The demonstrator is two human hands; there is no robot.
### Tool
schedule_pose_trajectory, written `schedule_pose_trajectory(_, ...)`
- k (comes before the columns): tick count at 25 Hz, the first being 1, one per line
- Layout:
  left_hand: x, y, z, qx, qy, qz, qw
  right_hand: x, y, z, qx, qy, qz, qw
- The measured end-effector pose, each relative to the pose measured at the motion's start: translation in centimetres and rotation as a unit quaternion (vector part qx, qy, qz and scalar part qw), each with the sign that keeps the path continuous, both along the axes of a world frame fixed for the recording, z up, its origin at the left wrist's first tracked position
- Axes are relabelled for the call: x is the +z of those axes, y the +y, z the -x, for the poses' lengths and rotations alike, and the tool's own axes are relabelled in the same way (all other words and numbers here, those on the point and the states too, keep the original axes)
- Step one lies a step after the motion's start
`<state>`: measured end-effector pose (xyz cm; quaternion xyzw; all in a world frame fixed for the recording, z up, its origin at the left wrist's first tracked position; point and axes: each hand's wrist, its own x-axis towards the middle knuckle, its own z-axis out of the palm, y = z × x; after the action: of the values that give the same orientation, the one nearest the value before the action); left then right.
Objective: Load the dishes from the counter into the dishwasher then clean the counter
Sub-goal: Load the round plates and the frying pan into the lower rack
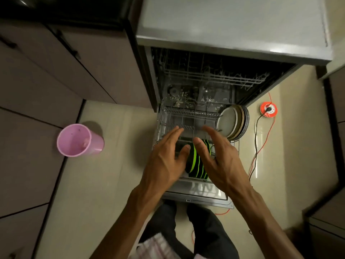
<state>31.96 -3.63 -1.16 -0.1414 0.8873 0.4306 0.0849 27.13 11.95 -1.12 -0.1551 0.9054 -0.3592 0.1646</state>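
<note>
Dishes first: black plates with bright green rims stand on edge in a tight row in the near part of the pulled-out lower rack, right between two bare hands. Left hand is spread, fingers straight and reaching forward over the rack wires, thumb beside the nearest green rim; whether it touches the plate, I cannot tell. Right hand mirrors it on the other side of the row, fingers relaxed and extended, thumb pointing up next to the rims, holding nothing. Both hover palm-inward, flanking the green-rimmed set.

Moving out: at the rack's far right corner a stack of pale round plates stands upright, faces turned toward the rack's middle. Behind that, the dishwasher tub gapes open, an upper wire rack partly visible, pale specks scattered on the tub floor. The open door lies flat beneath the rack, the person's dark trouser legs just behind its edge.

Wider still: a pink plastic bin stands on the pale floor to the left, well apart from the machine. On the right, an orange cable reel sits on the floor, red and black wires trailing toward the viewer.
</note>
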Motion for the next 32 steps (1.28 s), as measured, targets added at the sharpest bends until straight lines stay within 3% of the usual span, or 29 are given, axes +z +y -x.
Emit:
schedule_pose_trajectory(6,8.4,-2.1,-4.3,0.054,0.059,0.031,0.996,6.9,-1.6,-3.7,0.000,0.040,0.033,0.999)
schedule_pose_trajectory(16,12.0,-5.1,-10.2,0.226,0.102,0.049,0.968,11.2,-7.4,-5.7,0.134,0.072,0.087,0.984)
schedule_pose_trajectory(22,13.4,-12.2,-11.6,0.267,0.144,0.050,0.951,12.1,-15.5,-7.2,0.169,0.069,0.101,0.978)
schedule_pose_trajectory(27,14.7,-21.3,-12.7,0.256,0.198,0.080,0.943,13.1,-24.7,-8.2,0.151,0.109,0.126,0.974)
schedule_pose_trajectory(32,16.0,-29.6,-13.9,0.255,0.200,0.078,0.943,14.0,-33.0,-9.6,0.118,0.113,0.153,0.975)
